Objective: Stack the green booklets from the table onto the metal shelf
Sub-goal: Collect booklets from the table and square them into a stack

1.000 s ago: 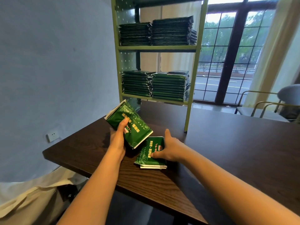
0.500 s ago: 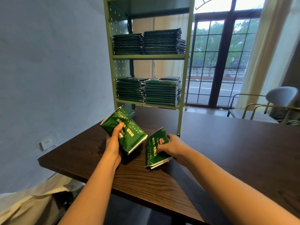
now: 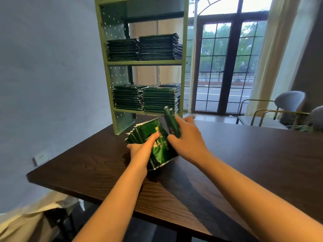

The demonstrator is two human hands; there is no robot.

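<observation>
Booklets [image 3: 158, 151]: a fanned bundle, lower edge apparently resting on the table [image 3: 244, 163], gripped by my left hand [image 3: 139, 151] with the thumb across the glossy cover and the fingers behind. My right hand [image 3: 187, 143] pinches one more booklet [image 3: 172, 123], held on edge just beside the bundle, forefinger extended. Shelf [image 3: 145, 62] beyond carries stacks [image 3: 145, 98] on two levels. Judgement: thin, light and flexible, with slick wrappers, so the bundle is likely to splay or slide. Advise squaring the edges against the table, then clamping both flat faces mid-length
</observation>
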